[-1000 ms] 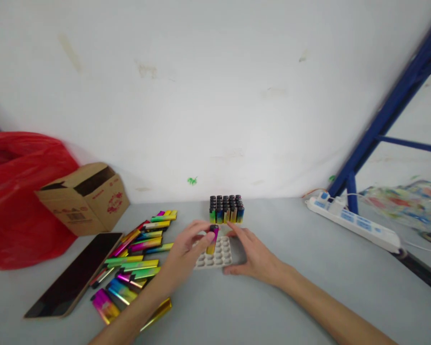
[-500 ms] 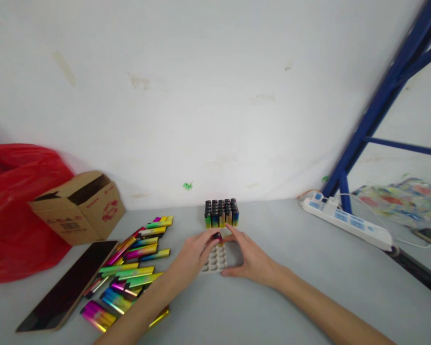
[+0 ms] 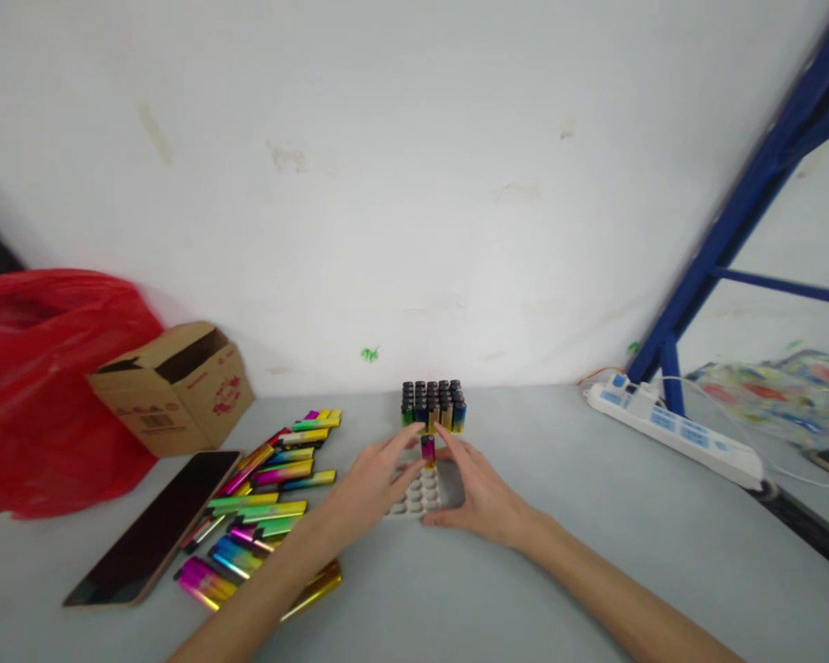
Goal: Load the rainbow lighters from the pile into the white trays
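A pale tray (image 3: 414,498) with rows of round hollows lies on the table between my hands. One lighter (image 3: 427,450), black-topped with a purple-to-gold body, stands upright at the tray's far part. My left hand (image 3: 373,477) is beside it, thumb and fingers apart, holding nothing. Around the tray's right end is my right hand (image 3: 484,497), its thumb at the front edge and its fingers reaching toward the far side by the lighter. Just behind the hands stands a block of upright lighters (image 3: 433,402) with black tops, in several rows.
Loose shiny lighters (image 3: 269,506) lie in a pile at the left. Beside them are a dark tablet-like slab (image 3: 153,529), an open cardboard box (image 3: 172,391) and a red plastic bag (image 3: 55,387). A white power strip (image 3: 673,433) with cables runs along the right, near a blue metal frame (image 3: 739,203).
My left hand's fingers have opened away from the lighter, which now stands upright in view. The right hand stays at the tray. The whole view has shifted slightly.
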Demonstrator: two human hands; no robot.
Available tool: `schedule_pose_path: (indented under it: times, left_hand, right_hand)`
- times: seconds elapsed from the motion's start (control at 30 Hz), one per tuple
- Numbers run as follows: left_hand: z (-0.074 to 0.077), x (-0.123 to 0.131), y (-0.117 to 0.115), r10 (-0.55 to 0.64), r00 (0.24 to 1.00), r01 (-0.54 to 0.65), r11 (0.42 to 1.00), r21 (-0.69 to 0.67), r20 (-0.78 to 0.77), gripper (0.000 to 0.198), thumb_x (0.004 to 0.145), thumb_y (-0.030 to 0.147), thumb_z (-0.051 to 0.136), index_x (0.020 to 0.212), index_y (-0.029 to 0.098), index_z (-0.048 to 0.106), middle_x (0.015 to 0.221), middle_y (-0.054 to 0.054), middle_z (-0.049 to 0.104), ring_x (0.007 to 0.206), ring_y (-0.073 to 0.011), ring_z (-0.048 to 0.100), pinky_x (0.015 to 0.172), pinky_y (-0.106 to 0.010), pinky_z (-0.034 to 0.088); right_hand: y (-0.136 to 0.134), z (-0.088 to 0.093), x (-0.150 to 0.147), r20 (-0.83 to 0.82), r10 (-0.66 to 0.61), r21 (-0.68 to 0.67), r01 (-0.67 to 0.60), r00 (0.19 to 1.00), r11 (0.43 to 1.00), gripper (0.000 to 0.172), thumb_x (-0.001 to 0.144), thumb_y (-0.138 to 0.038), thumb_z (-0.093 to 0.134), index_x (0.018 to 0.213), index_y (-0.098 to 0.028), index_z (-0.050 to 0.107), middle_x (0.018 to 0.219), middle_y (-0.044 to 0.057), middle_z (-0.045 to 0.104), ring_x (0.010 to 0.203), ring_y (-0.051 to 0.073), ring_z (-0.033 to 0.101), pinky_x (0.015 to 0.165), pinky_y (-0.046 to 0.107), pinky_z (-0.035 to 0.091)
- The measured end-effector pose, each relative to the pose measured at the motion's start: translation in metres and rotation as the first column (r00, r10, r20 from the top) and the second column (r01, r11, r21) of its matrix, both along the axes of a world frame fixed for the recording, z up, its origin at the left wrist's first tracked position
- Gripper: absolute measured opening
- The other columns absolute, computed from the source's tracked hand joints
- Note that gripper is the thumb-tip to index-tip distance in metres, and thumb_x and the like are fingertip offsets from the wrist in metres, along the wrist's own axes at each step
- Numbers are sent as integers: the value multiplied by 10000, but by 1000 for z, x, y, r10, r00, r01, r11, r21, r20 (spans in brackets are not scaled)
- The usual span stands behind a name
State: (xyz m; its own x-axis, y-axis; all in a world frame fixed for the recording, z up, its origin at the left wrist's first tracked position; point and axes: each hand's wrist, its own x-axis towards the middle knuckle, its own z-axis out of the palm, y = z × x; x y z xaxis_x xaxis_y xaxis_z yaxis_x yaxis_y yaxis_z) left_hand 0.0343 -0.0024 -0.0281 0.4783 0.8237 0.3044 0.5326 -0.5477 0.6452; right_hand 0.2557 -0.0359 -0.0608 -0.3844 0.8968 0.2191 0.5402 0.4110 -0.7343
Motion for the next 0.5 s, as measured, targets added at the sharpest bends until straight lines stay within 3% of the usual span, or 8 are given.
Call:
schedule_pose_path:
  times: [0.2,0.33,0.5]
  left_hand:
    - [11,-75,24,202,963,-164,965,206,-176,254,883,341,590,1047,229,748,1010,-95,796,966,-285,722,957,-397,526]
    - [19,-119,41,232,940,-178,959,221,-250,213,760,341,631,879,234,772,1030,-111,790,1037,-335,688,1013,-448,498]
    - [31,-141,40,246,923,-216,968,131,-295,186,653,346,672,778,246,766,873,-79,760,887,-325,673,848,-412,517]
  right_hand:
    - [3,-5,9,-20,-12,-31,12,1000,999,1254,694,-334,931,1651,-226,129,1496,187,527,1374,349,518,1193,560,362]
    - [4,-8,13,-22,-9,-15,9,1000,1000,1230,712,-363,918,1651,-244,132,1525,182,497,1387,352,507,1190,557,369]
    - [3,-8,13,-5,-4,-23,4,1000,1000,1226,724,-378,914,1655,-261,125,1500,172,517,1386,356,504,1197,563,360]
